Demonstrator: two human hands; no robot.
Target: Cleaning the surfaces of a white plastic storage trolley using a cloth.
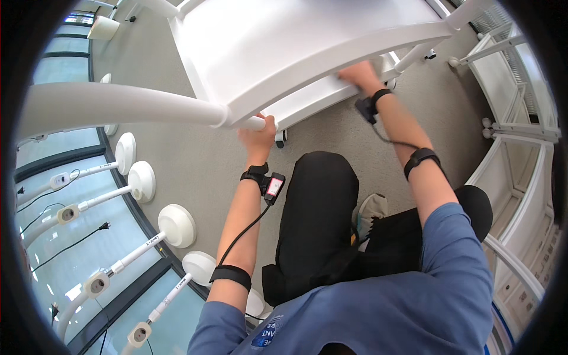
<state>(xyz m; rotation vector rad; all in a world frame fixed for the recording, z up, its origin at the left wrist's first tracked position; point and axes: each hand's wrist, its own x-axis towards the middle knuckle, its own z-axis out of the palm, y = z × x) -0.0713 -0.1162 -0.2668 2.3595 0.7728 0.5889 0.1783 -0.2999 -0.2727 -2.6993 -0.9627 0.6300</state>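
Note:
A white rolling cart with flat shelves (266,53) stands before me, its casters on the floor. My left hand (259,135) is closed around a round white post (254,123) of the cart, near the lower shelf's corner. Further right, my right hand (361,76) reaches in between the upper shelf and the lower shelf (319,100); it is blurred, its fingertips are partly hidden by the upper shelf's edge, and whether it holds anything cannot be told. Black straps with small cabled devices are on both wrists.
Several white stands with round bases (176,225), poles and hanging plugs line the glass wall at left. White wheeled frames (510,88) stand at right. A white cylindrical bin (103,28) is at the far upper left. My bent knees (324,177) are below the cart.

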